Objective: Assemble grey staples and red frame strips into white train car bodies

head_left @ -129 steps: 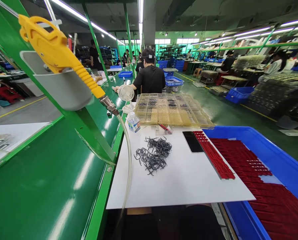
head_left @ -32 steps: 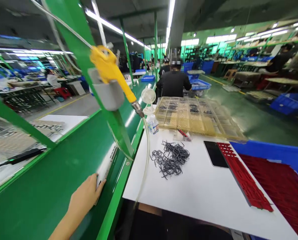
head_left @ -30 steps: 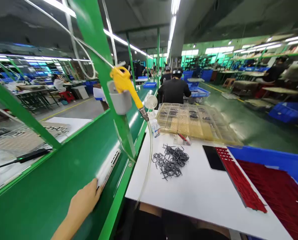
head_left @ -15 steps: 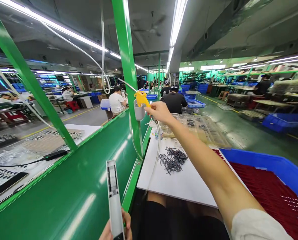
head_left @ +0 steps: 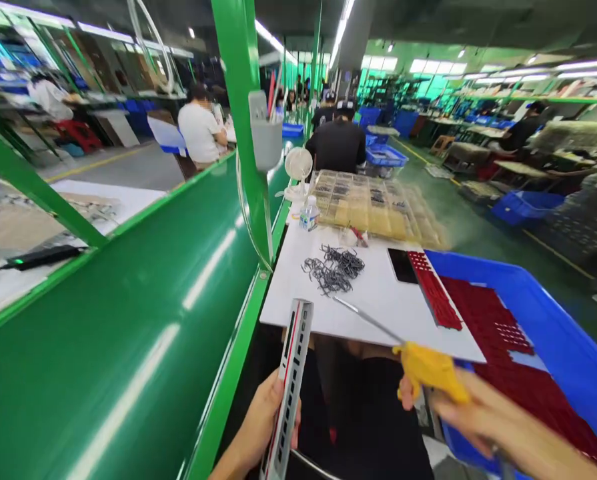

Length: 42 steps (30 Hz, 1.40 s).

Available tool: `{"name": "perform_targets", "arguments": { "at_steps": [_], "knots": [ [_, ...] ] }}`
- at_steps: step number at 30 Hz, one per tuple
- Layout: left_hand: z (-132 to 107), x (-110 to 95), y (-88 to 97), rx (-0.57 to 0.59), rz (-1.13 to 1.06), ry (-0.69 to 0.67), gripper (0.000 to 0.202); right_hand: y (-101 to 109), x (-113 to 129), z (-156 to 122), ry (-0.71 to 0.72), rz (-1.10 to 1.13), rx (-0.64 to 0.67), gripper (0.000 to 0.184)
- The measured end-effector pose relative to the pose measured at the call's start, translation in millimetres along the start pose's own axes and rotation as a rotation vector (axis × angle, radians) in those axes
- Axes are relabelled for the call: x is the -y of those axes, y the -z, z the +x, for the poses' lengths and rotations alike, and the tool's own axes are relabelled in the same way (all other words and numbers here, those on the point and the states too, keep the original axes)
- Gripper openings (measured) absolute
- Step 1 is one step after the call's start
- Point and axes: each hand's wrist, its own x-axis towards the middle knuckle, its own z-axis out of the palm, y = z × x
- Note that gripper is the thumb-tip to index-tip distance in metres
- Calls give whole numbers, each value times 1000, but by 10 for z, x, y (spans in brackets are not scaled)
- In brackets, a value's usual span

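My left hand (head_left: pixel 267 408) is closed around a long white toy train car body (head_left: pixel 292 383) with dark window openings and a red stripe, held tilted upward at the table's near edge. To the right, my right hand (head_left: pixel 471 403) grips a yellow air blow gun (head_left: pixel 431 365), slightly blurred by motion. Its thin metal nozzle (head_left: pixel 368 320) points left toward the train car body, apart from it. A pile of dark, thin curved pieces (head_left: pixel 335 268) lies on the white tabletop (head_left: pixel 378 303) beyond both hands.
A grey holder (head_left: pixel 267 143) hangs on the green post (head_left: pixel 241 73). Farther back stand a small white fan (head_left: pixel 298 167), a bottle (head_left: pixel 309 213) and a clear compartment tray (head_left: pixel 373 207). A phone (head_left: pixel 402 265) lies right, beside a blue bin (head_left: pixel 553 333) with dark red pieces. Several people sit beyond.
My right hand has brought the yellow blow gun from the holder on the post down to the right. The train car body has turned, now showing its windowed side, and my view has tilted down.
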Motion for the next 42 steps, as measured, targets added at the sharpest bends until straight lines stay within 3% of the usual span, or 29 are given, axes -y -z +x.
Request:
{"name": "perform_targets", "arguments": {
  "at_steps": [1,2,5,9,12,17,18,22,26,30,34,38,42],
  "knots": [
    [-11,-19,-2,11,70,13,80,-179,-249,-181,-77,34,120,59],
    [-18,-45,-8,29,129,24,81,-319,-431,-332,-150,42,157,60],
    [-28,-105,-47,75,266,34,80,-526,-650,-575,-256,51,222,67],
    [-59,-118,-87,159,383,25,73,-549,-638,-580,-243,35,219,65],
    [-85,-142,-71,156,419,8,72,-625,-600,-573,-232,-25,190,63],
    [-93,-213,-16,92,430,-15,73,-887,-484,-620,-143,-146,603,26],
    [-92,-219,-12,91,428,-8,73,-909,-476,-621,-130,-148,613,25],
    [-88,-216,-11,90,435,13,72,-874,-500,-599,-160,-115,434,40],
    [-82,-219,5,60,450,2,71,-830,-517,-625,-140,-149,627,31],
    [-84,-229,32,61,464,-2,70,-783,-520,-631,-190,-122,479,41],
    [-88,-219,50,77,478,10,69,-741,-495,-575,-142,-118,583,37],
    [-88,-213,64,58,476,28,70,-681,-473,-483,-140,-90,408,44],
    [-87,-224,70,46,466,39,72,-650,-478,-439,-106,-98,485,42]
  ]
}}
